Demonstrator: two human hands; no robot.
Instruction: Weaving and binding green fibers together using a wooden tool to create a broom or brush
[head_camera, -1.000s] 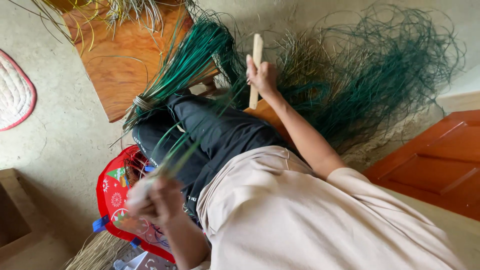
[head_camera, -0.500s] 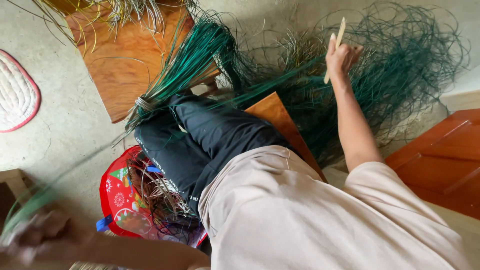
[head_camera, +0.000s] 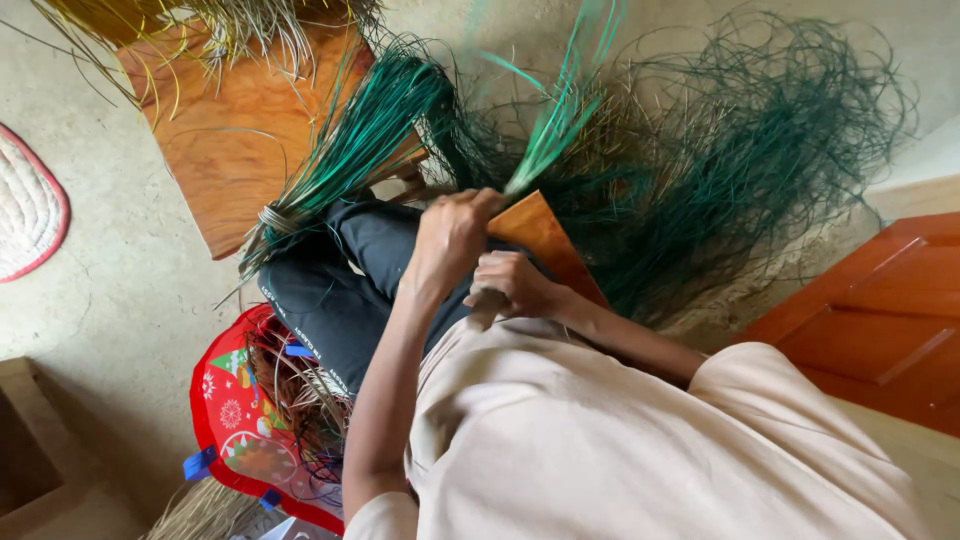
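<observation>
Gripping a thin tuft of green strands (head_camera: 560, 130) that fans toward the top centre of the frame, the left hand (head_camera: 450, 235) is closed tight. Just below it, the right hand (head_camera: 510, 285) is curled shut on something pale I cannot make out. A tied green bundle (head_camera: 350, 150) lies across the dark trousers (head_camera: 340, 290), above the red mat (head_camera: 235, 410) at lower left.

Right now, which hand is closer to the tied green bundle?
Left. The left hand, gripping light green strands, is beside the tied green bundle; the right hand sits behind it, farther.
</observation>
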